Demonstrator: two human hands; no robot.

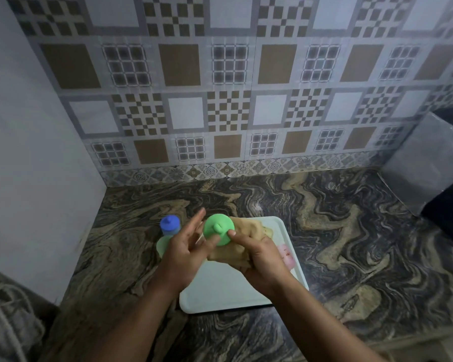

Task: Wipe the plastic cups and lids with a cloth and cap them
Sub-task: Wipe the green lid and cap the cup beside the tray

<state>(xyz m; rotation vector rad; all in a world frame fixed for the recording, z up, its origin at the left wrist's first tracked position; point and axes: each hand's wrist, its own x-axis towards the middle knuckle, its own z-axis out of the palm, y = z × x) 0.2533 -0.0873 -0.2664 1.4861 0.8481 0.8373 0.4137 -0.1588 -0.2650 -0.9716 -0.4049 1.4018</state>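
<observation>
Over the white rimmed tray (220,299), right hand (259,259) bunches a tan cloth (243,226), thumb pressed on the round green lid (217,229) with its central knob. Left hand (183,249) has fingers nearly straight, thumb touching the lid edge. Pink cup (285,254) lies on the tray's right side. Blue-capped cup (170,225) stands just left, on the swirled stone counter (351,231). Patterned tile wall (220,100) behind.

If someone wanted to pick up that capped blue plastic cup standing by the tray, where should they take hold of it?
Probably by the round blue lid on the blue plastic cup, coming from above or from the left. The cup stands upright on the marbled counter with its lid fully exposed, while the left hand and the pale green cup crowd its right and near sides.
</observation>
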